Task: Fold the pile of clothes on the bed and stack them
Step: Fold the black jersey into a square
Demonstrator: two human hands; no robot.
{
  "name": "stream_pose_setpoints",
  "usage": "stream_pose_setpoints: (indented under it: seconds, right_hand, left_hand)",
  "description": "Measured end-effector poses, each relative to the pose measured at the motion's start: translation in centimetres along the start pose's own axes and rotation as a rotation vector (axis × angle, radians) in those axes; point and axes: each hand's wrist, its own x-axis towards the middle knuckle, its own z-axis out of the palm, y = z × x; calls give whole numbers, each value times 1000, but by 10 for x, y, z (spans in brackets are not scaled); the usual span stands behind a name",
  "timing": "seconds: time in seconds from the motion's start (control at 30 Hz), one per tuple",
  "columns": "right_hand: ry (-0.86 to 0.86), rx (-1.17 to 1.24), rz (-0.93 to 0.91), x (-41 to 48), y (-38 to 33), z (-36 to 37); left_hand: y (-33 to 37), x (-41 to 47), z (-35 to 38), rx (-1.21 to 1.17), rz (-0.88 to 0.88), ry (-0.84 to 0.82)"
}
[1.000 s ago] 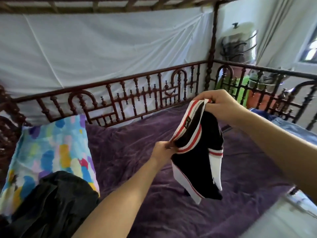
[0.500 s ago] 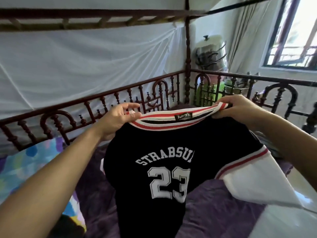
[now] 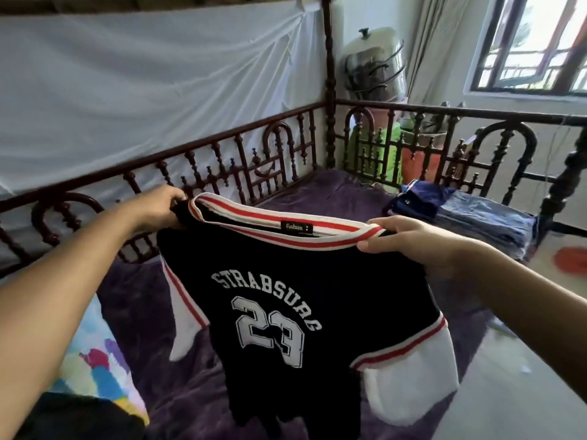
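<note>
Left hand and right hand each grip a shoulder of the shirt, fingers curled, shirt hanging between them.

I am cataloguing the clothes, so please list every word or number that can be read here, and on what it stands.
"STRABSURG": white letters on the black shirt.
"23": white number below them.
"Fashion": its neck label.
No other text shows.

1. I read daylight entering from the window at upper right; its panes are overexposed.
2. I note wide-angle bowing of the bed rail toward the frame edges.
3. The shirt lettering reads sharp; the lower corners look soft.
</note>
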Motion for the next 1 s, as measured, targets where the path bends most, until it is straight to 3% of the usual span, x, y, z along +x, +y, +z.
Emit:
stream_pose_setpoints:
  seconds: [0.13,0.3,0.7,0.83,1.0]
  right_hand:
    - [98,124,50,13,39,-19]
    - [248,117,127,32,103,-71]
    - [549,-317,431,109,319,-340]
    - [613,-398,603,135,382,-430]
    - [667,-461,728,158,452,-512]
  left_hand:
    - [11,39,35,316,-163,173]
    - [57,106,102,278,-227,346]
    - [254,333,346,183,-288,90]
    - [320,405,433,-2,-350,11]
    - [373,465,521,-244,-255,-50]
